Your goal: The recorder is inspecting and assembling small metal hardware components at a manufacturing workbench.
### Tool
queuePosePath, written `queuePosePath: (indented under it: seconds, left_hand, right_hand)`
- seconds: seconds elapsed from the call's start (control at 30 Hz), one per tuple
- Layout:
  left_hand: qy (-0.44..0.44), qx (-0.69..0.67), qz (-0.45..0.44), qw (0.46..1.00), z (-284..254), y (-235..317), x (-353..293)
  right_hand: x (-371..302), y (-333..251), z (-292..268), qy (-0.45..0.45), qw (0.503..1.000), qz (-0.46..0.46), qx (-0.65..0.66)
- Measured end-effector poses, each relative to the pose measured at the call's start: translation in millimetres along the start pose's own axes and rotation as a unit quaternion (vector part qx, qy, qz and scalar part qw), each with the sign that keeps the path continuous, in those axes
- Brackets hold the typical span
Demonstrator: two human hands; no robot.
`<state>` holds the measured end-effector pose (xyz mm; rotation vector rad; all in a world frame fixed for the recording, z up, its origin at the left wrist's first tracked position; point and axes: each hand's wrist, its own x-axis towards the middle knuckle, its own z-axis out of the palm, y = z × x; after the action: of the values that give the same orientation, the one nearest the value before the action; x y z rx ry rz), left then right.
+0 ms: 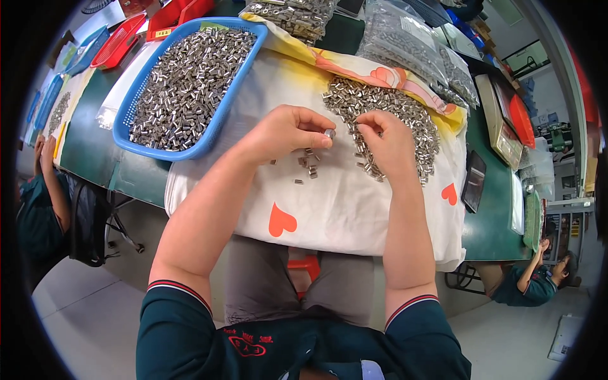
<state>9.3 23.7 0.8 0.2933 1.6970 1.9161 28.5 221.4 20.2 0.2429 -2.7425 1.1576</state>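
Small-parts workshop: green worktable (497, 231), blue basket (158, 151) of metal cylinders (190, 88), bagged parts (405, 39), seated co-worker (43, 212) in dark shirt.

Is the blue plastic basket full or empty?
Close to full: small silvery metal cylinders spread across the blue plastic basket, hiding its floor; their depth isn't visible.

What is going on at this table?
The seated person pinches a small metal cylinder in the left hand. The right hand is at a pile of similar cylinders on the white cloth; whether it grips one is unclear. A few loose cylinders lie near the left hand, and a blue plastic basket of more stands to the left.
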Motion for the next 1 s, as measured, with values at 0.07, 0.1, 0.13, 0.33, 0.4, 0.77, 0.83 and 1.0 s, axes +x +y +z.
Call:
queuePosePath:
  seconds: [0.07, 0.1, 0.13, 0.33, 0.4, 0.77, 0.83, 1.0]
  left_hand:
    - [0.001, 0.003, -0.011, 1.0, 1.4, 0.2, 2.1]
    - [-0.005, 0.013, -0.004, 1.0, 0.5, -2.0, 2.2]
    - [-0.01, 0.023, 0.002, 1.0, -0.1, -3.3, 2.1]
    - [-0.004, 0.01, 0.003, 1.0, -0.4, -4.6, 3.4]
    - [-0.002, 0.009, 0.002, 1.0, -0.1, -3.9, 3.5]
    - [0.02, -0.049, 0.005, 0.999, -2.7, -2.8, 4.4]
    - [0.024, -0.061, 0.016, 0.998, -2.4, -3.1, 3.0]
    - [0.025, -0.047, 0.016, 0.998, -3.6, -4.7, 3.8]
  right_hand:
    - [1.1, 10.7, 6.3, 0.018, 0.99, -0.082, -0.116]
    - [0.6, 9.6, 10.6, 0.018, 0.99, -0.081, -0.115]
    - [0.0, 8.2, 14.4, 0.011, 0.981, -0.074, -0.179]
    - [-2.4, 7.1, 23.4, -0.005, 0.96, -0.067, -0.273]
    - [-1.8, 8.5, 23.0, -0.006, 0.963, -0.073, -0.259]
    - [-6.8, -11.9, 10.0, -0.078, 0.968, 0.067, 0.229]
    - [-7.2, -11.2, 13.2, -0.081, 0.97, 0.051, 0.223]
    - [-8.5, -15.3, 15.0, -0.07, 0.98, 0.024, 0.186]
